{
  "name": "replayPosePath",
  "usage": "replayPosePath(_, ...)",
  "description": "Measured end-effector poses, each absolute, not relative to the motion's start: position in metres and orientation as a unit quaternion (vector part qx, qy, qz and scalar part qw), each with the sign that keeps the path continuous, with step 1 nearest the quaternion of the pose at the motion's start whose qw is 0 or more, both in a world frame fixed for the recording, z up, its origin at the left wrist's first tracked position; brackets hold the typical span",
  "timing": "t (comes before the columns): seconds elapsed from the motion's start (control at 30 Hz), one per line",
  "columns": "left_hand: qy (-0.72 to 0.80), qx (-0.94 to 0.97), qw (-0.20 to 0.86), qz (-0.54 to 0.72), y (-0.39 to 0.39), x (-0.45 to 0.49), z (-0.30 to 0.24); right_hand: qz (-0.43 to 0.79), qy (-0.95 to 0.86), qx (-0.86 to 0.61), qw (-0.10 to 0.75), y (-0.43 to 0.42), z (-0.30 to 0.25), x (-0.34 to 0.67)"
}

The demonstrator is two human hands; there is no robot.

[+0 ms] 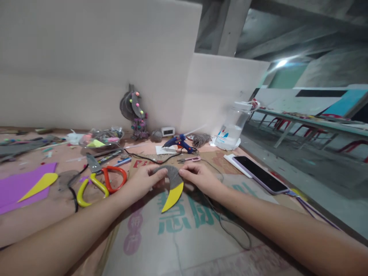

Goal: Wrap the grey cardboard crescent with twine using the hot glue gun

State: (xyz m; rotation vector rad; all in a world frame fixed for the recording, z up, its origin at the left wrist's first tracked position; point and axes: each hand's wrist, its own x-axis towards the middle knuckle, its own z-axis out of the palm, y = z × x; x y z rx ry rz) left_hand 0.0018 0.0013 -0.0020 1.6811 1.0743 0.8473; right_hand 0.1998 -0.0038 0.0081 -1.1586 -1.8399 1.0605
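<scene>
Between my two hands is a yellow crescent-shaped piece (174, 196), its upper part wrapped in grey yarn. My left hand (151, 178) pinches the wrapped end from the left. On the right, my right hand (197, 176) grips the wrapped edge with thumb on top, its other fingers partly hidden behind. A loose strand of grey yarn (227, 220) trails from near my right hand over the printed cardboard (143, 230). Just beyond the hands lie small pink-handled scissors (192, 159) and a blue glue gun (179, 142).
Large scissors (106, 180) with red and yellow handles lie left, beside purple foam sheet (17, 184) and a yellow cut piece (41, 186). A phone (260, 174) and a plastic jug (231, 128) are right. Against the board stands a decorated grey crescent (132, 105).
</scene>
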Motion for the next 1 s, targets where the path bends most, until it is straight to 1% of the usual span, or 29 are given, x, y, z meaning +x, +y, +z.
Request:
replayPosePath(0.13,0.448,0.660,0.482,0.361,0.0013,0.0033,-0.0037,0.437,-0.688,-0.455,0.359,-0.0015,0.0077,0.1996)
replayPosePath(0.33,0.441,0.673,0.458,0.378,0.0008,0.0034,-0.0006,0.414,-0.702,-0.459,0.354,0.0010,0.0074,0.1982)
replayPosePath(0.6,0.434,0.670,0.463,0.385,0.0012,0.0041,-0.0015,0.351,-0.735,-0.452,0.364,0.0026,0.0059,0.1994)
replayPosePath(0.73,0.423,0.676,0.469,0.380,0.0009,0.0034,-0.0024,0.351,-0.743,-0.451,0.347,-0.0009,0.0082,0.1978)
replayPosePath(0.8,0.419,0.659,0.489,0.389,0.0031,0.0030,-0.0041,0.338,-0.740,-0.455,0.363,-0.0016,0.0093,0.1986)
replayPosePath(0.9,0.414,0.633,0.509,0.412,0.0063,0.0026,-0.0058,0.308,-0.721,-0.464,0.411,-0.0009,0.0099,0.2014)
replayPosePath(1.0,0.423,0.593,0.528,0.436,0.0071,0.0032,-0.0054,0.305,-0.710,-0.474,0.422,-0.0006,0.0096,0.2036)
